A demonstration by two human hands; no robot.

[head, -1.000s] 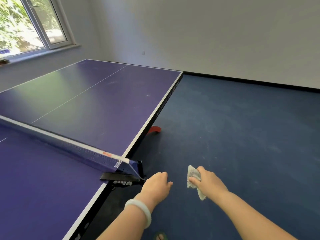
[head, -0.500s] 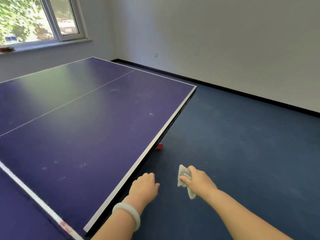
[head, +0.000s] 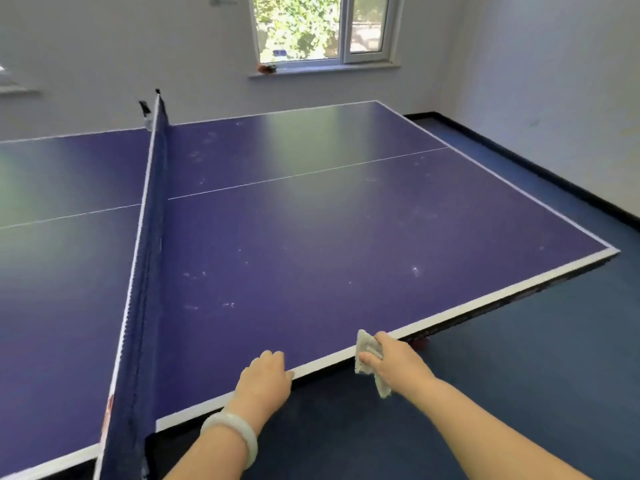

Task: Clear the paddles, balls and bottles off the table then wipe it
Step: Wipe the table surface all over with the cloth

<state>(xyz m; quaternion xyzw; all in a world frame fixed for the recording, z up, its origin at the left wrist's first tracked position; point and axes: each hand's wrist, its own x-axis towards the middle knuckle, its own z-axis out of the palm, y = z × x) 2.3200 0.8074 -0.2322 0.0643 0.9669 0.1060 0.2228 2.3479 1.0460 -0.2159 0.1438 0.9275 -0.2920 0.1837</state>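
The purple table-tennis table [head: 346, 237] fills the view, its top bare except for pale smudges and scuff marks. The dark blue net [head: 149, 237] crosses it on the left. My right hand [head: 398, 365] grips a crumpled grey cloth [head: 367, 351] just off the table's white near edge. My left hand [head: 265, 379], with a pale bangle on the wrist, hovers at that same edge with loosely curled fingers and holds nothing. No paddles, balls or bottles are in sight.
Dark blue floor [head: 519, 375] lies to the right and in front of the table. A red part [head: 420, 342] shows under the table edge by my right hand. A window [head: 325, 29] with a small object [head: 266, 68] on its sill is on the far wall.
The view has swung left, so the table now lies ahead with the net on the left. Both hands have come to the table's near edge; the right hand still grips the cloth.
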